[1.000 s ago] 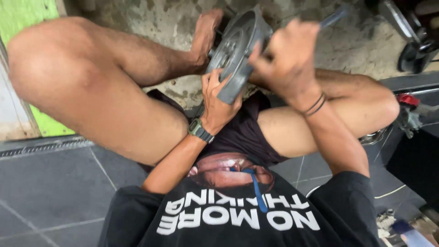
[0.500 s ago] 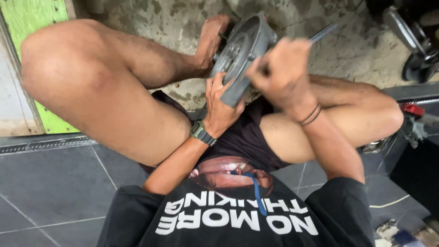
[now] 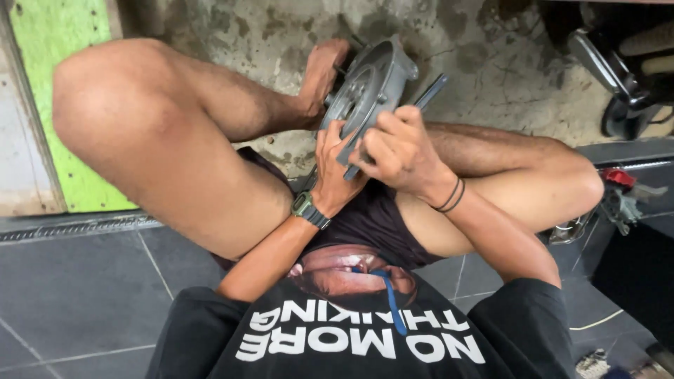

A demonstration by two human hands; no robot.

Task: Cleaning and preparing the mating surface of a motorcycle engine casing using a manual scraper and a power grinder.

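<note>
Two hands at one round metal housing (image 3: 368,88): left hand (image 3: 335,172) clasping its rim, right hand (image 3: 397,151) gripping a metal tool (image 3: 428,92) mid-levering; firm bracing advisable.

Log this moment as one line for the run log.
left hand: grips round metal housing | right hand: holds thin metal tool against it | foot: braces housing | setting: concrete floor

A round grey metal housing (image 3: 368,88) is gripped by the left hand (image 3: 337,172), braced against a foot (image 3: 319,77); a metal tool (image 3: 421,98) is held by the right hand (image 3: 397,151).
</note>
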